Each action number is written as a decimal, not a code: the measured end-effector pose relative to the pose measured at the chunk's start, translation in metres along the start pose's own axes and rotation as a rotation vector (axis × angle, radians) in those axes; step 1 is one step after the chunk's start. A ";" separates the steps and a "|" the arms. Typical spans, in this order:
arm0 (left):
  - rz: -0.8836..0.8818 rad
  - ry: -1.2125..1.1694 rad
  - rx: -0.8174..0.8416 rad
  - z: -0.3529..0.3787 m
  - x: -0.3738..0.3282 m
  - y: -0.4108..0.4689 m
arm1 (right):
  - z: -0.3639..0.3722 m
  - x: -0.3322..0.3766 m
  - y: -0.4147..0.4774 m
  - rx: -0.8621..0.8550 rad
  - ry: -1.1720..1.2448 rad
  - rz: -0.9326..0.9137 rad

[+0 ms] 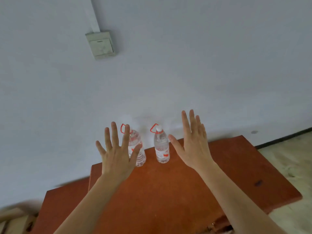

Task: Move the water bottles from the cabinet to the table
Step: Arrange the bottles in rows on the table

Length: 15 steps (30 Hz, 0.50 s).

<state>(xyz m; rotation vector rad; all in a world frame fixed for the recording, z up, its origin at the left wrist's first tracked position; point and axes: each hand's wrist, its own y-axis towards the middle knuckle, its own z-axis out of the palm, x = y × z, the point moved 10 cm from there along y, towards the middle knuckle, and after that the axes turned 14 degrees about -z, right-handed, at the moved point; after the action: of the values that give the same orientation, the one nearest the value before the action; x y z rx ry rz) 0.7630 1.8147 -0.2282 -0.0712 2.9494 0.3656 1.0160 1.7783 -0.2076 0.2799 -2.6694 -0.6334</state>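
Observation:
Two clear water bottles with red carry loops stand upright side by side at the far edge of a reddish-brown wooden top [185, 179], against the wall. My left hand [116, 154] is spread open in front of the left bottle [139, 154] and partly covers it. My right hand [194, 142] is open, fingers up, just right of the right bottle [161, 146], whose white cap shows. Neither hand holds anything. I cannot tell whether this wooden top is the cabinet or the table.
A pale wall rises right behind the bottles, with a switch box [101, 45] high on the left. Light floor [290, 159] shows to the right of the wooden top. A lower wooden surface [62, 205] adjoins at the front left.

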 end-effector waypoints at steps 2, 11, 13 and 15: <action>-0.051 0.000 0.032 0.024 0.006 0.020 | 0.036 -0.013 0.021 0.040 0.103 -0.015; -0.119 -0.095 0.121 0.140 0.030 0.114 | 0.224 -0.020 0.031 0.242 0.489 -0.010; -0.076 -0.076 0.143 0.170 0.026 0.138 | 0.274 -0.025 0.026 0.303 0.531 0.036; -0.072 -0.128 0.174 0.201 0.030 0.154 | 0.330 -0.027 0.021 0.366 0.566 0.086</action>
<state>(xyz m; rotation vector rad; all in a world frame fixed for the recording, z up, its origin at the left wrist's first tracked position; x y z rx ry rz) 0.7558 2.0126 -0.3892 -0.1270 2.8287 0.0983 0.9043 1.9329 -0.4792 0.3752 -2.2096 -0.0155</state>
